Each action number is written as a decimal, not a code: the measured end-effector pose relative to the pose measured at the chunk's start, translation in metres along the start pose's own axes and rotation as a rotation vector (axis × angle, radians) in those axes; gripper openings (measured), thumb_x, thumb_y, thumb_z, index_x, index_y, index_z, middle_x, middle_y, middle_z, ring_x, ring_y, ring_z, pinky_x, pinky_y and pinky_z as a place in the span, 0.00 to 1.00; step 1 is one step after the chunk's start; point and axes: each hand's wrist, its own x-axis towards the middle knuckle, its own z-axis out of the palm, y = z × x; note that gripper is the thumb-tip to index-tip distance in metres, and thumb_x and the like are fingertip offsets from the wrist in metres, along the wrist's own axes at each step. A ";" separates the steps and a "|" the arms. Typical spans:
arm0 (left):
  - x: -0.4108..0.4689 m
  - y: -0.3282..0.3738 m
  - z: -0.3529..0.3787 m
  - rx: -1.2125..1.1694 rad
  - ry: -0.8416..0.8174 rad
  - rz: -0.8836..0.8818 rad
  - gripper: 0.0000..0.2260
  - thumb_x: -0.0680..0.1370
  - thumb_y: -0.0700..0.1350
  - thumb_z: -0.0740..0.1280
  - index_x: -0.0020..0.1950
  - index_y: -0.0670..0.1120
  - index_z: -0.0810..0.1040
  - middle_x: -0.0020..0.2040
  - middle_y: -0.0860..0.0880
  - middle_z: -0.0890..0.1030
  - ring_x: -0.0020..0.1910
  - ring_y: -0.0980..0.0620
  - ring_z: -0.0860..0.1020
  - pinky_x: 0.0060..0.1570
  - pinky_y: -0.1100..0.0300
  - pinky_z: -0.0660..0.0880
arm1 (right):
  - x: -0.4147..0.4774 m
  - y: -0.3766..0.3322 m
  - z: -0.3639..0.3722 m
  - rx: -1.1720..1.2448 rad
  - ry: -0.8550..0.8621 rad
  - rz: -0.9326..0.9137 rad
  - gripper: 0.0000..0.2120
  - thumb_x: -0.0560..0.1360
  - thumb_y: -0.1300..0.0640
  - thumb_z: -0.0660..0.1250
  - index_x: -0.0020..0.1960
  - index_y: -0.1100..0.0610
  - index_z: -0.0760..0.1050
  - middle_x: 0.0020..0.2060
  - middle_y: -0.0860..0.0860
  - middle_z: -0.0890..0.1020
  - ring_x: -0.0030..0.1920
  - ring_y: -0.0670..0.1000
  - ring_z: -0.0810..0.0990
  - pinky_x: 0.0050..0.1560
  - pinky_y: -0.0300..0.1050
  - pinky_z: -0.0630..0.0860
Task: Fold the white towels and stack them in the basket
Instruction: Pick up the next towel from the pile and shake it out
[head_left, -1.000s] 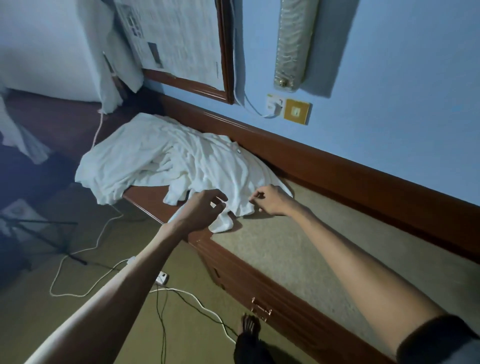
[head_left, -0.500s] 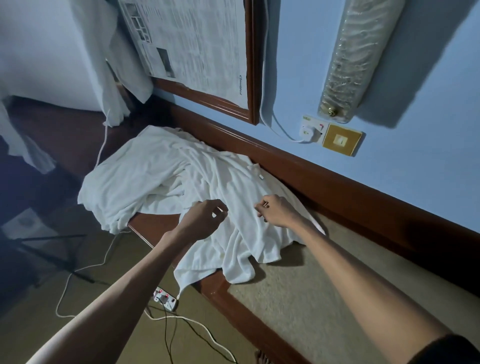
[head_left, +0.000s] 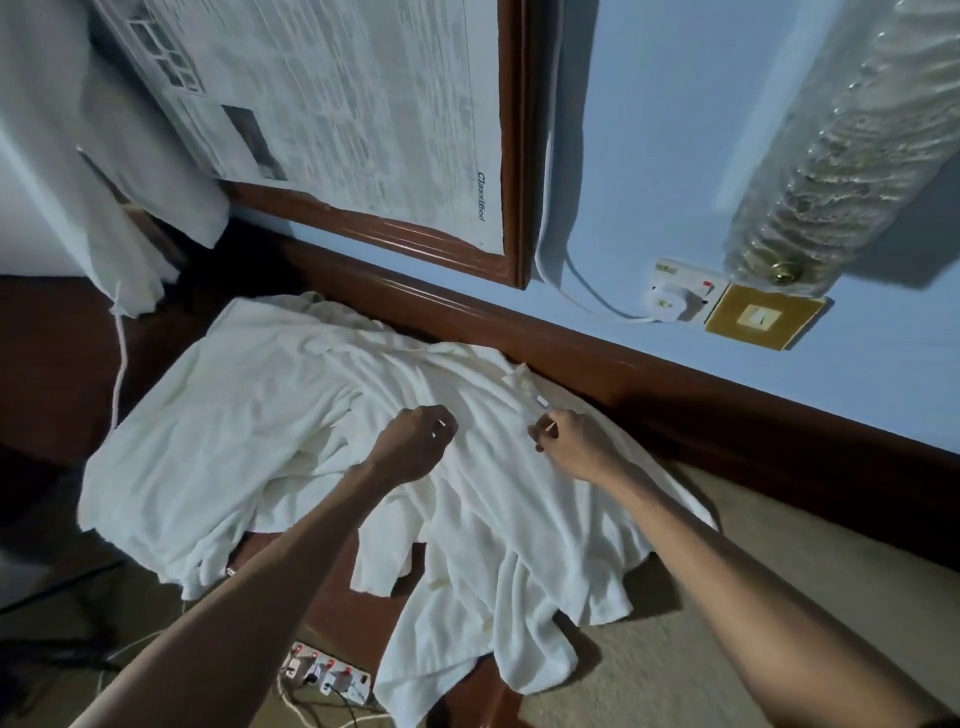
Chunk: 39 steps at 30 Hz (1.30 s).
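A heap of crumpled white towels (head_left: 249, 415) lies on the left end of a wooden counter, against the wall. Part of the heap hangs over the counter's front edge. My left hand (head_left: 415, 441) sits on the middle of the heap with its fingers curled into the cloth. My right hand (head_left: 576, 441) is a little to the right, pinching a fold of towel near a small white label (head_left: 541, 400). No basket is in view.
The counter top (head_left: 779, 582) has a beige speckled surface with a dark wood rim. A framed newspaper (head_left: 363, 119) and a wall socket (head_left: 675, 296) are on the blue wall. A power strip (head_left: 327, 673) with cables lies on the floor below.
The view has moved closer to the towels and the wall. Both hands have moved further up onto the heap, away from its near hanging edge, and stay curled on the cloth.
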 end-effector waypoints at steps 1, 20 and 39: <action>0.021 -0.009 -0.001 0.008 -0.018 0.023 0.09 0.81 0.42 0.61 0.47 0.53 0.78 0.48 0.51 0.84 0.46 0.49 0.79 0.43 0.57 0.70 | 0.014 -0.006 0.005 0.003 0.026 0.001 0.13 0.81 0.44 0.64 0.53 0.53 0.77 0.49 0.53 0.85 0.50 0.55 0.83 0.49 0.51 0.80; 0.186 -0.082 -0.001 0.412 -0.265 0.238 0.14 0.83 0.59 0.63 0.60 0.53 0.82 0.60 0.49 0.81 0.64 0.47 0.76 0.62 0.51 0.71 | 0.119 -0.028 0.055 -0.218 0.139 0.051 0.25 0.77 0.33 0.64 0.49 0.57 0.76 0.40 0.53 0.82 0.44 0.55 0.81 0.42 0.48 0.71; 0.177 -0.125 -0.041 -0.092 -0.327 0.056 0.07 0.81 0.55 0.67 0.58 0.56 0.77 0.52 0.47 0.84 0.49 0.46 0.81 0.50 0.52 0.77 | 0.172 -0.091 0.090 -0.281 -0.150 -0.033 0.32 0.84 0.47 0.59 0.83 0.48 0.48 0.73 0.54 0.73 0.72 0.60 0.68 0.68 0.56 0.68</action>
